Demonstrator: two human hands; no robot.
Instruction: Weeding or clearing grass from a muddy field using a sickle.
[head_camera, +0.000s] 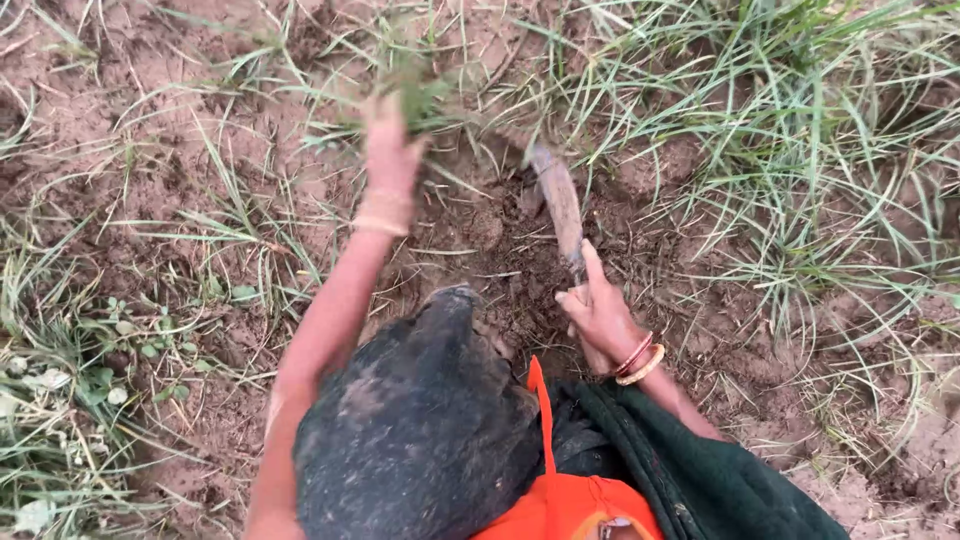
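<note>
My left hand (388, 150) reaches forward, blurred, and grips a tuft of green grass (422, 95) at the top middle. A bangle sits on that wrist. My right hand (600, 312), with red and gold bangles, is closed around the handle of a digging tool (558, 205). The tool's soil-caked blade points away from me into the loose brown earth. My knee in dark, dirt-smeared cloth (420, 420) fills the lower middle between both arms.
Bare brown soil (160, 140) spreads left, with thin dry grass over it. Thick green grass clumps (800, 130) stand at the upper right. Small leafy weeds (70, 380) grow at the lower left. Orange and dark green cloth (640, 490) lies at the bottom.
</note>
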